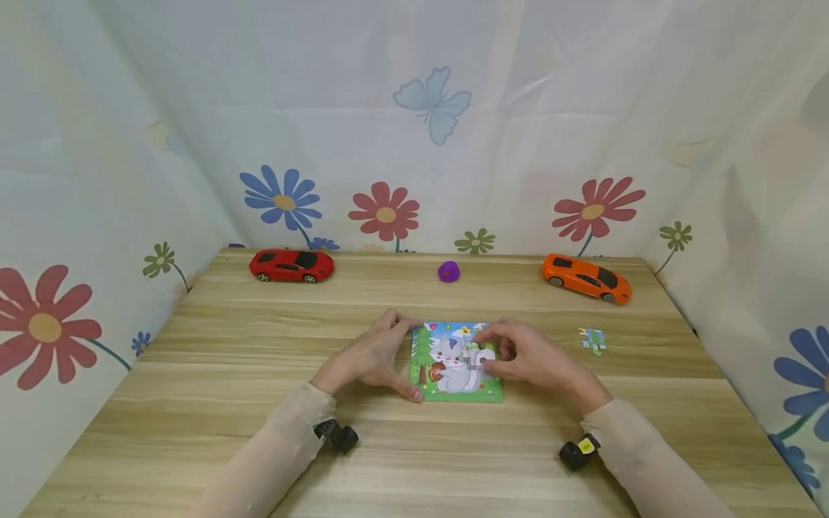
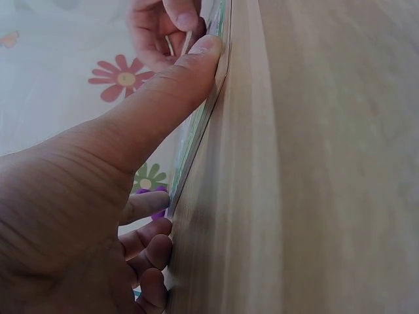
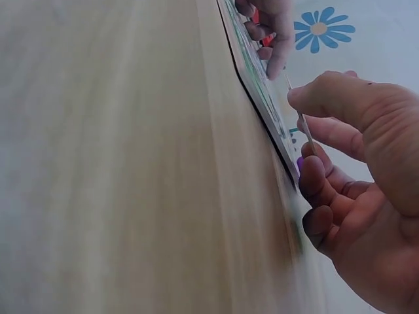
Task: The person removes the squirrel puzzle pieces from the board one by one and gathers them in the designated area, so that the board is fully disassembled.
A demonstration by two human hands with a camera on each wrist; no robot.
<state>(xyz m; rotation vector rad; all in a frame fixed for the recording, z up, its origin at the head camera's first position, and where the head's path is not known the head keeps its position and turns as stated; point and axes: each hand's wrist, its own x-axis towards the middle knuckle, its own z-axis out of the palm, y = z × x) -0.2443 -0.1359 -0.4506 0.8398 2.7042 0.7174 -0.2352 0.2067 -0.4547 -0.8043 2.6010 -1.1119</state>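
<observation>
Wrist views only: piece (image 3: 306, 126) edge-on, right hand (image 3: 366, 157) pinching; left hand (image 1: 377, 352) grips puzzle board (image 1: 456, 388), well inside surface (image 1: 447, 450) edges.

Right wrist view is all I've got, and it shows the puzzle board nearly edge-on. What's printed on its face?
Observer: In the head view, the face of the puzzle shows a grey cartoon animal holding something brown.

Operator: Are any loose bits lying outside my view?

Observer: Yes. On the table, to the right of the right hand, lies a small loose bit of puzzle; I can't tell whether it's one piece or several joined.
</observation>
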